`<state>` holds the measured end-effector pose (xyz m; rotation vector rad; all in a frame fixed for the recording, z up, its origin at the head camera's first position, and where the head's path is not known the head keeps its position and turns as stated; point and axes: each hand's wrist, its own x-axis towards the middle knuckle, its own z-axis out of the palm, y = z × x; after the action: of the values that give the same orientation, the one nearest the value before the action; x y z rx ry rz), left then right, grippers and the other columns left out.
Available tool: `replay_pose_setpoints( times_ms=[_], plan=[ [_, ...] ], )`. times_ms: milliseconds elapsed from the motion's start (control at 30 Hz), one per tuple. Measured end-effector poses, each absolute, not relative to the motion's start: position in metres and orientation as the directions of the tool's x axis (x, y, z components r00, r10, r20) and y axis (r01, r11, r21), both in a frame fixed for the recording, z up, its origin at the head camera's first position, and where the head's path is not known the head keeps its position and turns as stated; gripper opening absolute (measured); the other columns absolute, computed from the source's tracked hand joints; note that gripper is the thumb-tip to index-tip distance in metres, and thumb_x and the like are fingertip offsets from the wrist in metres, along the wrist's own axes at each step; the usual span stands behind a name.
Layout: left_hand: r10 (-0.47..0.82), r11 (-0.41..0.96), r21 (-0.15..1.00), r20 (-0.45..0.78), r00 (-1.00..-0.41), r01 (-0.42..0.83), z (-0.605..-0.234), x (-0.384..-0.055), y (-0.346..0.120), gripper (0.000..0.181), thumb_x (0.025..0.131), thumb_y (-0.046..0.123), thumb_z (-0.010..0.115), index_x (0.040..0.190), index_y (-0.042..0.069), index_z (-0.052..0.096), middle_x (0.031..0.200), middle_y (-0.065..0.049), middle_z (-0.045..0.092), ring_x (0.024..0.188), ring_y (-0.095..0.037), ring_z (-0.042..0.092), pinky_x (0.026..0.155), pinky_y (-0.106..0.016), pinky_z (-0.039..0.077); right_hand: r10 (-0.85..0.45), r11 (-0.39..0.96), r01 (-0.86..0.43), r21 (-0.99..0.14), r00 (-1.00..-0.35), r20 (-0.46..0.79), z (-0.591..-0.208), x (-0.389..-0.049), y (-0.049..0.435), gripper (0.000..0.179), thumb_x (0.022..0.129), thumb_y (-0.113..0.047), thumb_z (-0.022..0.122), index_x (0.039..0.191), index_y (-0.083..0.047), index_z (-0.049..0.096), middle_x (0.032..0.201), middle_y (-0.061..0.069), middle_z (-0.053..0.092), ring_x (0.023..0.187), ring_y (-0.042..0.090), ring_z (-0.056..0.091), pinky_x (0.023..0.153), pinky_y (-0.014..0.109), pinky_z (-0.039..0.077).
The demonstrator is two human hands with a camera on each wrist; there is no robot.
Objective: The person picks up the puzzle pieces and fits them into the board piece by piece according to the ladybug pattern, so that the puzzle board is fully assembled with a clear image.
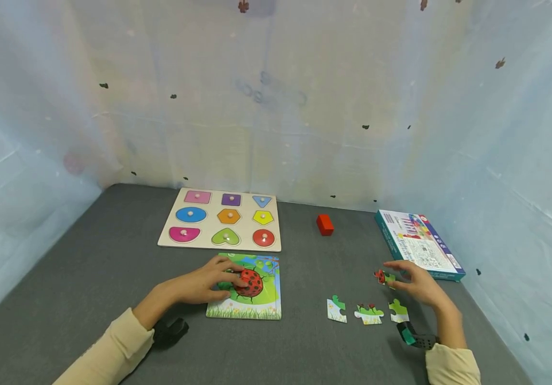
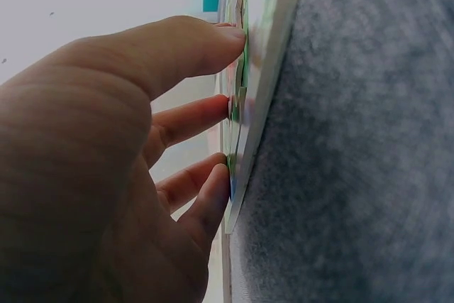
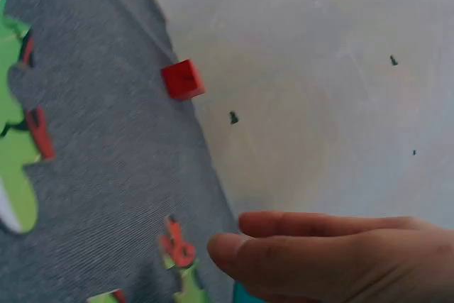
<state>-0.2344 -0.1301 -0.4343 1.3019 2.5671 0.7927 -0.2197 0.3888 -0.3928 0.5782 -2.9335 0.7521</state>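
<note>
My left hand (image 1: 208, 280) rests on a square ladybug puzzle (image 1: 271, 299), fingertips spread over the red ladybug at its middle. From the left wrist side, the thumb and fingertips touch the face of the puzzle board (image 2: 266, 69), whose pieces stand slightly proud. My right hand (image 1: 417, 283) hovers at a loose red and green puzzle piece (image 1: 380, 277), thumb and forefinger apart. In the right wrist view that piece (image 3: 181, 253) lies on the cloth just beyond the fingertips (image 3: 230, 250). Three more loose pieces lie in a row nearer me, including a green and white one (image 1: 368, 314).
A wooden shape board (image 1: 167, 235) with knobbed coloured shapes lies behind the puzzle. A red block (image 1: 325, 224) sits to its right. Near the table's right edge lies a flat box (image 1: 420, 240). Pale sheeting (image 1: 304, 133) hangs behind and beside the grey table.
</note>
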Motion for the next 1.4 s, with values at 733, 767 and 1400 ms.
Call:
replay_pose_setpoints(
  times_ms=[733, 767, 1400],
  plan=[
    [0.786, 0.472, 0.517, 0.121, -0.607, 0.714, -0.434, -0.235, -0.132, 0.030, 0.091, 0.018, 0.059, 0.120, 0.027, 0.062, 0.138, -0.004, 0.043, 0.123, -0.024, 0.029, 0.093, -0.047, 0.039, -0.381, 0.827, -0.446, -0.341, -0.892, 0.244, -0.427, -0.233, 0.396, 0.033, 0.082, -0.013, 0.071, 0.110, 0.003, 0.063, 0.100, 0.012, 0.060, 0.093, 0.032, 0.055, 0.076, 0.046, 0.045],
    [0.785, 0.473, 0.517, 0.120, -0.608, 0.713, -0.434, -0.235, -0.132, 0.030, 0.091, 0.018, 0.059, 0.120, 0.027, 0.062, 0.138, -0.004, 0.043, 0.123, -0.024, 0.029, 0.093, -0.048, 0.039, -0.381, 0.824, -0.449, -0.346, -0.891, 0.248, -0.428, -0.233, 0.396, 0.032, 0.082, -0.013, 0.071, 0.110, 0.002, 0.063, 0.100, 0.011, 0.060, 0.093, 0.031, 0.055, 0.075, 0.044, 0.045],
    [0.788, 0.472, 0.502, 0.128, -0.602, 0.725, -0.439, -0.236, -0.131, 0.033, 0.091, 0.018, 0.059, 0.122, 0.028, 0.061, 0.137, -0.005, 0.044, 0.124, -0.027, 0.029, 0.093, -0.051, 0.038, -0.550, 0.576, -0.680, -0.455, -0.733, 0.400, -0.419, -0.241, 0.263, 0.038, 0.082, -0.018, 0.072, 0.116, -0.007, 0.062, 0.109, 0.003, 0.056, 0.098, 0.018, 0.052, 0.081, 0.043, 0.046]
  ],
)
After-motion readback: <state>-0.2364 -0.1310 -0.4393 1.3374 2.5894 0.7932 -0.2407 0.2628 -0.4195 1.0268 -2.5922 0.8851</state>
